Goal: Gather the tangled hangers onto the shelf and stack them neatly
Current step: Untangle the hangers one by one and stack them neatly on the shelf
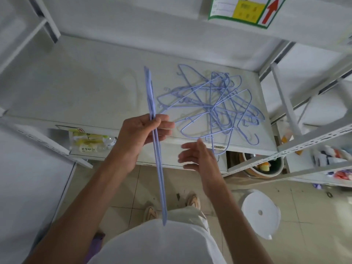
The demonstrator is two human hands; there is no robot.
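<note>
A tangled heap of light-blue wire hangers [215,109] lies on the right half of the white shelf [80,88]. One hook hangs over the shelf's front edge. My left hand [141,132] is shut on a flat bundle of blue hangers [152,96], held edge-on. The bundle runs from over the shelf down toward my waist. My right hand [198,159] hovers open and empty just in front of the shelf edge, below the heap and apart from it.
A lower shelf holds yellow packets and a bottle [91,140]. A second rack [312,141] stands at the right with a pot [264,166] beneath it. A white round stool [261,212] stands on the tiled floor by my feet. A green-bordered sign [245,10] hangs above.
</note>
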